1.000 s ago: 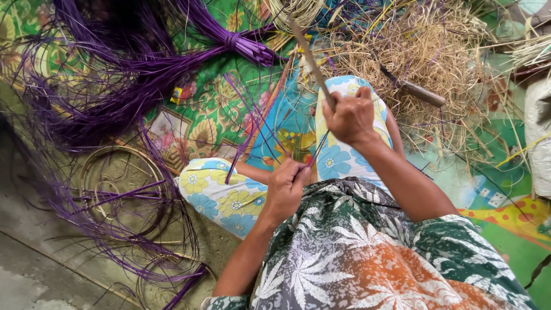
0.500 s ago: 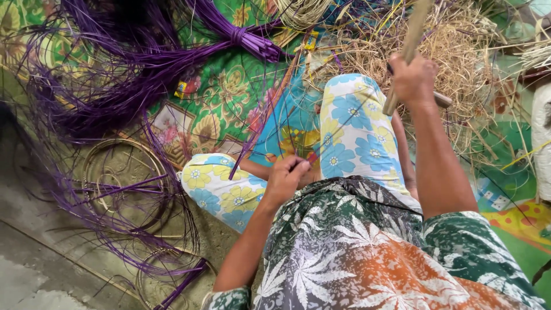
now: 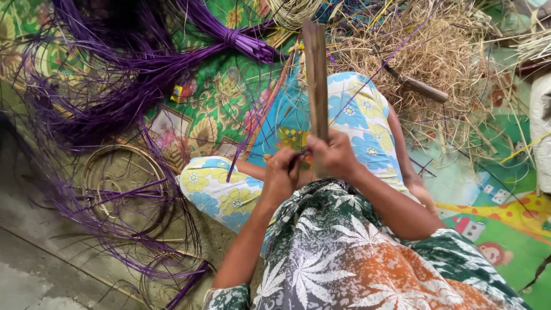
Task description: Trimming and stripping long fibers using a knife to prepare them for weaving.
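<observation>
Wooden and flat, the stick (image 3: 315, 74) stands in my right hand (image 3: 334, 156), which is closed firmly around its lower end; the long axis runs nearly straight away from me, the free end pointing up and forward over my knee toward the heap of dry straw-coloured fibre (image 3: 442, 51) beyond the hand. My left hand (image 3: 282, 169) sits just beside the right, touching it, fingers pinched shut on what looks like a thin purple strand (image 3: 248, 138) that slants off up and to the left of that hand; the pinch point itself is too small for me to see clearly. I judge this as the working step where the strand is being held taut or pressed against the stick's base, both hands close together above my lap. The next move, as I read it, calls for keeping the stick steady along its axis while the left fingers guide the strand without letting it slip. Further left of the left hand, a tied bundle of purple strips (image 3: 229, 40) lies on the patterned green mat (image 3: 212, 109), and loose purple strands trail down toward coiled hoops (image 3: 123, 178) on the bare floor. To the right of the right hand, a brown wooden-handled tool (image 3: 422, 89) rests in the straw, well apart from both hands.
</observation>
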